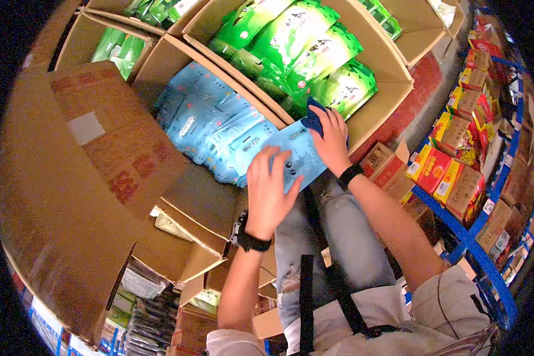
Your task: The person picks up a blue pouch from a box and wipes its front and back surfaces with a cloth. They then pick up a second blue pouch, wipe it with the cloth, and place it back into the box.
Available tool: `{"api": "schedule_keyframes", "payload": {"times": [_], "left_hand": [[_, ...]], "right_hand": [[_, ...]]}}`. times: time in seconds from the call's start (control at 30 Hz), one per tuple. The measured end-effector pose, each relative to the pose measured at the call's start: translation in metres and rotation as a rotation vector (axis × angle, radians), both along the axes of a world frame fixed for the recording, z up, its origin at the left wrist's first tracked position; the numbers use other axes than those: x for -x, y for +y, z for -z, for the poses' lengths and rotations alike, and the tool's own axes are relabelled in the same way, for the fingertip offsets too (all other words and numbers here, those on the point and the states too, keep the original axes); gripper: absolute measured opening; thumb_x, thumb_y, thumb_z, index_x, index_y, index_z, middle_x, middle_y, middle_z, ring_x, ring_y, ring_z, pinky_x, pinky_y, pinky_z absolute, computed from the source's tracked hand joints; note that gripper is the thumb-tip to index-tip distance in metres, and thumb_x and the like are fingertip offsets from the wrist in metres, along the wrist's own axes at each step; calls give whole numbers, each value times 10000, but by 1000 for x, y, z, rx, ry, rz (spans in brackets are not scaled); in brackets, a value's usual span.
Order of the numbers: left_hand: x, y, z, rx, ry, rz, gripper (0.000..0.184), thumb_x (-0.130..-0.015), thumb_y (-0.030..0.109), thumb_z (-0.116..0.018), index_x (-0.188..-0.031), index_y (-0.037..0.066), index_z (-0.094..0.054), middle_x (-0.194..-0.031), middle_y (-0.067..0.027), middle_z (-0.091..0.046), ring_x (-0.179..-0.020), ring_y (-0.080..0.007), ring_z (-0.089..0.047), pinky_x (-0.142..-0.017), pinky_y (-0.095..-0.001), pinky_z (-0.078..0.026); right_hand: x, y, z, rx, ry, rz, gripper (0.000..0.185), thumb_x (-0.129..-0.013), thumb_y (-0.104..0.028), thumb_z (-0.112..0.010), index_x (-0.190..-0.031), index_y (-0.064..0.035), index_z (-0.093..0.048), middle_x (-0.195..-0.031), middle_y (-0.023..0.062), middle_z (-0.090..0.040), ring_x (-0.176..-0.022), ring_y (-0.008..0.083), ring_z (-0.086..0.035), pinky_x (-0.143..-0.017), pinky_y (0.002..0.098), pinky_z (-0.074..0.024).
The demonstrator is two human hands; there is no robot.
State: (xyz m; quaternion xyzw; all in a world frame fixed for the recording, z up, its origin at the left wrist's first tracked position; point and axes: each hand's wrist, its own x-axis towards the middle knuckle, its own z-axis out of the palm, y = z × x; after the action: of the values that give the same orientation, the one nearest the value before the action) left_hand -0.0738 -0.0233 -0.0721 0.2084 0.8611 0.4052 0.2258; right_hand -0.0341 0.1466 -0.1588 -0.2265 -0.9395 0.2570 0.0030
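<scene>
Navy cloth (314,123) is held by the right hand (332,142), the left hand (269,193) spread wide against a blue packet (296,148).

Open top above blue packs (202,118), cardboard wall (231,80) toward green packs (291,47)

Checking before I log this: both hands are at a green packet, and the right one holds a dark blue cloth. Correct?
Not quite: the head view shows that the packet is light blue, not green. The left hand and right hand are both at it, and the right holds a dark blue cloth.
</scene>
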Motion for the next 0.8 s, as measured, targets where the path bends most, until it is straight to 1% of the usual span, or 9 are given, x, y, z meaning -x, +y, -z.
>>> {"api": "schedule_keyframes", "payload": {"times": [0.17,0.3,0.37,0.43,0.5,0.53,0.57,0.67,0.8], "left_hand": [[-13,15,13,389,128,396,1013,-498,282,-803,-1362,183,-283,-1404,-194,-215,-1284,-476,-146,-1012,-597,-171],[-33,20,53,582,510,388,731,-727,118,-584,-1375,239,-269,-1424,-215,-168,-1281,-498,-136,-979,-662,-146],[-31,19,48,527,398,389,693,-749,61,-514,-1376,230,-270,-1424,-215,-170,-1282,-490,-148,-984,-652,-155],[-30,14,43,474,280,397,666,-771,4,-444,-1377,220,-271,-1423,-215,-173,-1284,-481,-159,-989,-643,-164],[-25,3,40,377,186,413,699,-747,-24,-458,-1379,205,-267,-1426,-191,-190,-1291,-454,-179,-1004,-607,-189],[-19,0,31,323,164,363,658,-747,-45,-471,-1352,175,-336,-1363,-187,-335,-1270,-406,-277,-1022,-509,-253],[-14,-4,25,326,164,364,658,-747,-45,-471,-1352,175,-336,-1363,-187,-335,-1270,-406,-277,-1022,-509,-253],[-5,-15,2,-215,-457,20,496,-817,-20,-512,-1294,62,-407,-1208,-188,-518,-1117,-296,-504,-959,-294,-356],[-4,-23,-13,-416,-972,-193,400,-880,96,-531,-1251,-10,-424,-1174,-83,-542,-1076,-148,-494,-921,-291,-382]], "right_hand": [[1,18,22,528,181,292,329,-789,-168,-601,-1105,-78,-573,-1001,144,-598,-962,287,-539,-877,334,-397],[8,44,-1,1152,178,770,396,-829,-58,-541,-1207,24,-459,-1119,93,-547,-1011,163,-506,-884,265,-381],[-7,56,-14,155,87,54,588,-700,140,-491,-1268,35,-382,-1216,141,-478,-1133,239,-451,-971,309,-338],[-15,67,-17,263,163,180,760,-555,284,-361,-1269,26,-383,-1216,199,-468,-1156,319,-432,-1006,342,-318],[-21,88,4,1218,468,710,640,-664,236,-409,-1265,14,-391,-1243,150,-462,-1143,294,-451,-1001,358,-327],[-2,67,-41,1083,485,689,426,-823,26,-489,-1243,-17,-434,-1236,100,-490,-1116,266,-483,-996,386,-340],[6,85,-42,1633,624,978,372,-901,-234,-470,-1229,-58,-467,-1204,81,-528,-1091,249,-508,-975,408,-363],[13,79,-69,1650,656,901,421,-921,-288,-388,-1265,-50,-436,-1270,87,-485,-1159,242,-461,-991,415,-333],[6,61,-74,1518,578,699,413,-919,-272,-394,-1257,-39,-437,-1277,101,-469,-1178,231,-438,-1002,371,-316]]}}
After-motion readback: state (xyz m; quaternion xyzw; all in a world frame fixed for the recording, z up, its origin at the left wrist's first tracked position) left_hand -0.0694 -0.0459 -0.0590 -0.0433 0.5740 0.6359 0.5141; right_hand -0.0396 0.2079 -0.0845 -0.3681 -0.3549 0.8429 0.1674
